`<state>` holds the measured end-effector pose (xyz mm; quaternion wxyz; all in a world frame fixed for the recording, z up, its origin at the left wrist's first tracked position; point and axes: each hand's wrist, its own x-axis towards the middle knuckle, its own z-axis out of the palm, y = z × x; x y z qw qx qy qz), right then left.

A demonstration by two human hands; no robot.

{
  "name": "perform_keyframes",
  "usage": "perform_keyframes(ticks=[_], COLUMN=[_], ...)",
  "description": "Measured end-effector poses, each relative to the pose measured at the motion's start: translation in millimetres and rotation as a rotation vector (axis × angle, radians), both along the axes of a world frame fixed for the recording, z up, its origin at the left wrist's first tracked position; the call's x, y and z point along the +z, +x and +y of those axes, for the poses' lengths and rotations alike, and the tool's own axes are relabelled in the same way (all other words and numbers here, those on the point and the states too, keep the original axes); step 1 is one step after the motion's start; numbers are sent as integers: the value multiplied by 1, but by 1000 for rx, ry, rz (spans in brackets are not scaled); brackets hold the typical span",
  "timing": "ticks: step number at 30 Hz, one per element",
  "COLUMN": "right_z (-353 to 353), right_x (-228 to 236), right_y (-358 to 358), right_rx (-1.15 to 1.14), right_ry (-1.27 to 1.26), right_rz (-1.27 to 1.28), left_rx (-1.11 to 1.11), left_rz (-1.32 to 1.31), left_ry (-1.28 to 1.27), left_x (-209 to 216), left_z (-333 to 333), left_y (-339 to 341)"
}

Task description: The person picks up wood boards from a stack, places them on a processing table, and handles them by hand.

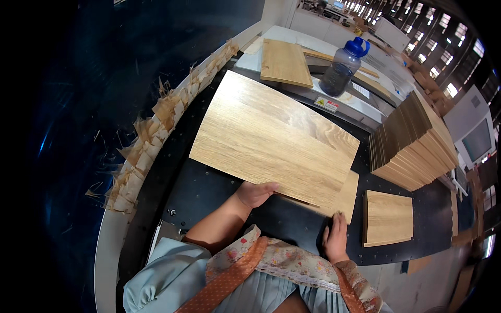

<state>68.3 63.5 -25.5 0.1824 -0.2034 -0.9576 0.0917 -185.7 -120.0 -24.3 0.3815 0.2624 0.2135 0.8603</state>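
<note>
A large wood-grain board (282, 138) lies tilted across the middle of the black worktop. My left hand (257, 194) grips its near edge, thumb on top and the other fingers hidden underneath. A smaller light wooden board (346, 199) sticks out from under the large one at its right end. At that small board's near end is my right hand (335, 239), fingers together and curled against the edge. How far the small board reaches beneath the large one is hidden.
Small boards (389, 218) lie at the right, before a tall stack of boards (412, 143). Beyond the worktop (203, 190), a blue-lidded water bottle (344, 68) stands near another board (285, 62). Torn brown tape (156, 122) lines the curved edge at left. A monitor (476, 136) stands far right.
</note>
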Motion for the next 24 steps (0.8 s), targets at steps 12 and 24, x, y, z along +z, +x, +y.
perform_keyframes(ticks=[12,24], right_z=[-38,-41], right_x=[-16,-17], right_y=[68,67], right_rx=[85,38], right_ry=[-89,-117], right_rz=[146,252], left_rx=[-113,-256], left_rz=[4,-52], left_ry=[39,127], left_x=[31,39], left_z=[10,23], left_y=[0,-13])
